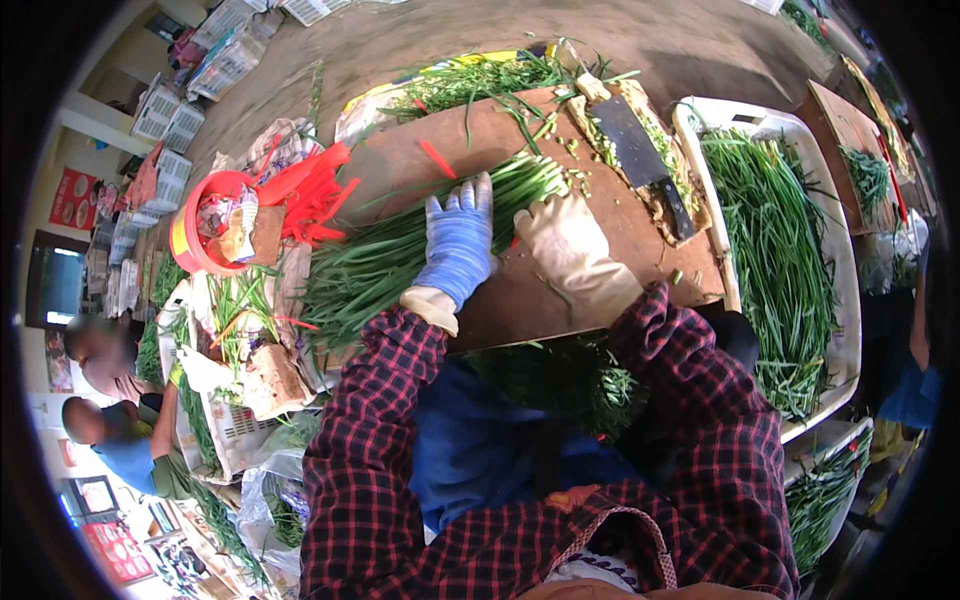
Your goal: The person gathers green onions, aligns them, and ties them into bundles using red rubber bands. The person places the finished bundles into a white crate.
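A bundle of garlic chives (pixel 390 247) lies across the brown board (pixel 517 300), its pale cut ends towards the upper right. My left hand (pixel 459 244), in a blue and white glove, rests flat on the bundle with its fingers extended. My right hand (pixel 566 244), in a cream rubber glove, touches the board beside the stem ends, fingers partly curled; whether it grips any stems is unclear. A cleaver (pixel 628 139) with a black handle lies on a trimmings-strewn block (pixel 694 199) at the board's right. A short red strip (pixel 437 159) lies above the bundle.
A white crate (pixel 844 315) of chives stands right of the board. At left are a red bucket (pixel 180 232), red plastic strips (pixel 319 187) and another white crate (pixel 225 442). Loose trimmings (pixel 480 82) lie beyond the board. Co-workers (pixel 127 442) are at the left edge and far right.
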Action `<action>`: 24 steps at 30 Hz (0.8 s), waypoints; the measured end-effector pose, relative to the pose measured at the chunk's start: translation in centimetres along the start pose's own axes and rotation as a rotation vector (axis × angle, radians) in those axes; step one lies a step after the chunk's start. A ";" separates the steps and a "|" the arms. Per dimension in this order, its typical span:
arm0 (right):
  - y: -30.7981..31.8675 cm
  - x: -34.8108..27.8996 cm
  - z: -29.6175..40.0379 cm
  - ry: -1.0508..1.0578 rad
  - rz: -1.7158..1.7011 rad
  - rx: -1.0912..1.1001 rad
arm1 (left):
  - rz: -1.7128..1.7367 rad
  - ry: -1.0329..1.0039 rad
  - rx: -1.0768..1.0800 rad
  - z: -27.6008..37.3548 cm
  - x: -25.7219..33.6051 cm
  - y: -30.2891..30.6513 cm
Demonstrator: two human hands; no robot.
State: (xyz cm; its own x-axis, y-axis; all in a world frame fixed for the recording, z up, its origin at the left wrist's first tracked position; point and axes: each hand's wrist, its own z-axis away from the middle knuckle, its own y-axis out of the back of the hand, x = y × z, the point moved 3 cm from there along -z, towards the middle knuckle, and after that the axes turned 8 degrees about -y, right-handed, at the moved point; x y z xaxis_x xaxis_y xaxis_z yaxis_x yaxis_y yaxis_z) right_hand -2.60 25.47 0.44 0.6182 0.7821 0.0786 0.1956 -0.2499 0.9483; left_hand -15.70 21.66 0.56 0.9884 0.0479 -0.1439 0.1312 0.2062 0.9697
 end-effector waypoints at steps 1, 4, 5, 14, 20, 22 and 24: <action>0.0 0.1 -1.0 0.052 0.007 0.012 | 0.034 0.033 -0.024 -0.1 0.2 0.1; 1.4 -0.7 -3.3 0.184 0.043 0.069 | 0.151 0.050 0.174 -0.7 -0.8 -1.8; 2.1 -1.1 -4.3 0.219 0.020 -0.001 | 0.199 0.066 0.212 -1.1 -1.0 -1.7; -3.4 2.5 -14.0 0.042 -0.661 -0.131 | 0.326 0.027 -0.004 -3.0 -2.8 0.5; -10.4 0.7 -17.1 0.174 -0.458 -0.551 | 0.385 0.011 0.392 -2.8 -5.0 -2.0; -12.3 1.8 -17.2 0.199 -0.342 -0.491 | 0.736 -0.059 0.247 -5.4 -5.7 -2.8; -12.1 -0.9 -18.7 0.170 -0.262 -0.524 | 0.896 -0.056 -0.050 -5.5 -8.0 -4.5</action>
State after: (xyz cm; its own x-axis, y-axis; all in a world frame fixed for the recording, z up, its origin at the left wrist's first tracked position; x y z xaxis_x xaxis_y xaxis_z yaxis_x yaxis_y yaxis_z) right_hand -19.82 38.46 -5.40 0.4615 0.8704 -0.1712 -0.1022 0.2439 0.9644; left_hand -24.64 25.77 -3.70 0.7206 0.1643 0.6736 -0.6933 0.1569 0.7034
